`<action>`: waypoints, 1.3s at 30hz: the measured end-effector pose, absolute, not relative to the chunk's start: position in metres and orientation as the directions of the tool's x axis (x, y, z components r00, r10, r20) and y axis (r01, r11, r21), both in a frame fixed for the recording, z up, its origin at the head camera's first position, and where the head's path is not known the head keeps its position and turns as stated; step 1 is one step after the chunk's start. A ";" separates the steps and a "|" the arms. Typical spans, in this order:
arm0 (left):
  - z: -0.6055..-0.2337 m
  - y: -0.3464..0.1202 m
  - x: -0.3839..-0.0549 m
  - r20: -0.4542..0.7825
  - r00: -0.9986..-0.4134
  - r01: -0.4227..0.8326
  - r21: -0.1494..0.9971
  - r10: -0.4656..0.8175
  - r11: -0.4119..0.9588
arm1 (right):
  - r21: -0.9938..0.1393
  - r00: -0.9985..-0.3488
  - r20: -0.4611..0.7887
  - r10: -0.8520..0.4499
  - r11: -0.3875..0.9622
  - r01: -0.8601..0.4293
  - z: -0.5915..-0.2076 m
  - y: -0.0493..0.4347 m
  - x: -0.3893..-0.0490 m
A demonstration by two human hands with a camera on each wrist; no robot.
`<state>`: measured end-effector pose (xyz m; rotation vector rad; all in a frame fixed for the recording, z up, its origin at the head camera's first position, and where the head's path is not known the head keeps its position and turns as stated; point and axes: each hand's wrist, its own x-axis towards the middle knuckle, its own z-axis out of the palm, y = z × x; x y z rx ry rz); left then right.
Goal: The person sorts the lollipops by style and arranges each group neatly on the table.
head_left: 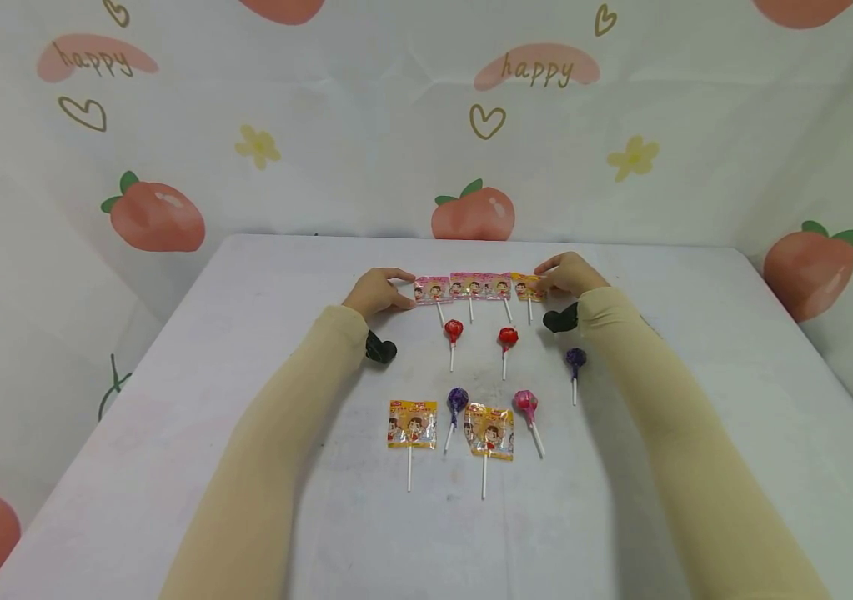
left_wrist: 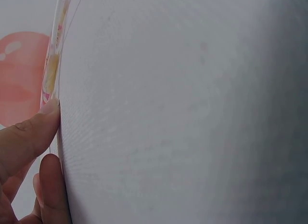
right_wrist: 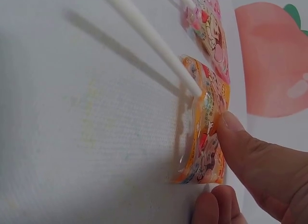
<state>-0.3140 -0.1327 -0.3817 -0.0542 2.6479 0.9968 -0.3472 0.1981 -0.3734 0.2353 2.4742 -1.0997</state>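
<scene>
A row of flat-wrapped lollipops lies at the back of the table in the head view, between both hands. At its left end, my left hand (head_left: pixel 377 292) touches the edge of a pink-wrapped lollipop (head_left: pixel 432 290), a fingertip against the wrapper (left_wrist: pixel 52 74) in the left wrist view. Two more pink-wrapped lollipops (head_left: pixel 467 285) (head_left: pixel 498 287) lie mid-row. At the right end, my right hand (head_left: pixel 572 273) is at an orange-wrapped lollipop (head_left: pixel 526 287); one straight digit rests against the wrapper (right_wrist: pixel 208 132), with the other fingertips just beside its edge.
Nearer lie two red ball lollipops (head_left: pixel 454 331) (head_left: pixel 508 337), two purple ones (head_left: pixel 575 358) (head_left: pixel 458 400), a pink one (head_left: pixel 525 402) and two orange-wrapped flat ones (head_left: pixel 413 423) (head_left: pixel 489 431). The white table (head_left: pixel 696 333) meets a fruit-printed backdrop (head_left: pixel 366 150).
</scene>
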 end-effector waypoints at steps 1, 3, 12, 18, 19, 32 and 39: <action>-0.382 -0.133 -0.314 -0.301 -0.951 -0.144 0.638 0.073 0.756 | -0.671 -0.899 -0.437 -0.021 0.673 0.310 -0.373 0.198 -0.346; -0.382 -0.132 -0.314 -0.305 -0.950 -0.150 0.641 0.070 0.752 | -0.683 -0.901 -0.432 -0.044 0.668 0.295 -0.371 0.199 -0.344; -0.382 -0.133 -0.314 -0.313 -0.947 -0.159 0.640 0.067 0.752 | -0.829 -0.891 -0.415 -0.184 0.481 0.286 -0.355 0.207 -0.334; -0.381 -0.133 -0.314 -0.308 -0.949 -0.149 0.625 0.066 0.766 | -0.951 -0.913 -0.263 -0.313 0.242 0.191 -0.331 0.201 -0.316; -0.381 -0.133 -0.315 -0.310 -0.948 -0.151 0.622 0.064 0.768 | -0.960 -0.916 -0.232 -0.328 0.227 0.162 -0.328 0.200 -0.311; -0.384 -0.133 -0.319 -0.314 -0.948 -0.162 0.629 0.058 0.760 | -0.932 -0.880 -0.009 -0.475 0.324 -0.165 -0.338 0.170 -0.229; -0.384 -0.133 -0.317 -0.292 -0.953 -0.132 0.625 0.073 0.770 | -0.917 -0.839 0.012 -0.544 0.329 -0.227 -0.357 0.161 -0.189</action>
